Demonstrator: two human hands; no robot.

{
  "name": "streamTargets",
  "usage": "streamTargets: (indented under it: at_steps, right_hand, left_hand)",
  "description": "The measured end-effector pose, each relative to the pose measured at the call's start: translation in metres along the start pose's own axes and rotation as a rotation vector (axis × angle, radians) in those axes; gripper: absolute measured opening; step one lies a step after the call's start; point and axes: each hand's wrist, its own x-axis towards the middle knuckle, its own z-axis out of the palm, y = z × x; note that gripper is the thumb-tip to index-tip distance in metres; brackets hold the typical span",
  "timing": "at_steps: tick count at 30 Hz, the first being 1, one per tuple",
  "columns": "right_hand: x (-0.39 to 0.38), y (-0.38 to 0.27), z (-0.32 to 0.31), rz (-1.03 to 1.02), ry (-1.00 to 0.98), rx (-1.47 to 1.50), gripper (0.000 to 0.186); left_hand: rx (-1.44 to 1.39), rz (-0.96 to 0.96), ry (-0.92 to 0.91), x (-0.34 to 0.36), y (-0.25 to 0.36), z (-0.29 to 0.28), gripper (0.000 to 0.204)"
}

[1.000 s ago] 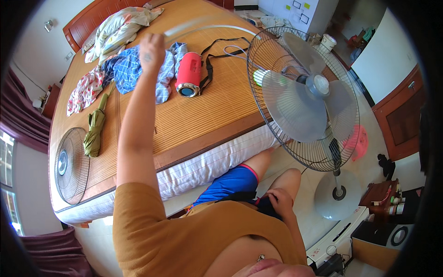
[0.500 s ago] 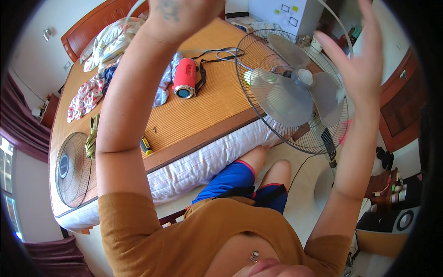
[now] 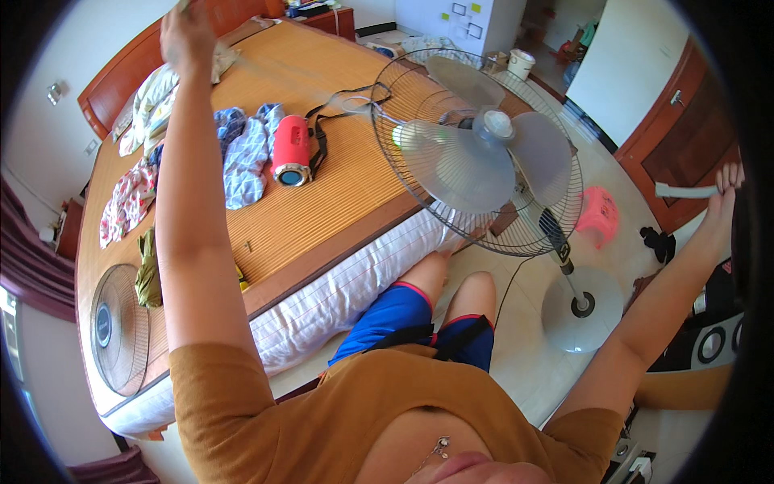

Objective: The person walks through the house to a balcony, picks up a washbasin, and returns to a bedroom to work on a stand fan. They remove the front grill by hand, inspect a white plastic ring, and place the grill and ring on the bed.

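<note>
The right hand grips a strip; I can't tell the left hand's hold; far bucket, contents unclear.

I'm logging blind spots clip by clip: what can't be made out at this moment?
All in the head view:
What, if anything, the left hand holds: cut off by the upper edge.
One end of the pale strip: hidden by the right hand near the dark rim.
Yellow object: mostly behind the left forearm.
Small item on the mat: too small to identify.
</note>
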Motion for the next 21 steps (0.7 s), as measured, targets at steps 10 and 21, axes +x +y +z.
streamTargets:
  at_steps: [10, 21]
  right_hand:
    - [-0.007, 0.135, -0.16, 0.694, 0.094, -0.318, 0.023]
    - [-0.148, 0.241, -0.035, 1.047, -0.333, -0.388, 0.033]
  left_hand:
    - [-0.721, -0.15, -1.213, -0.012, 0.068, -0.025, 0.024]
    - [-0.859, -1.032, -1.554, -0.117, 0.145, -0.008, 0.034]
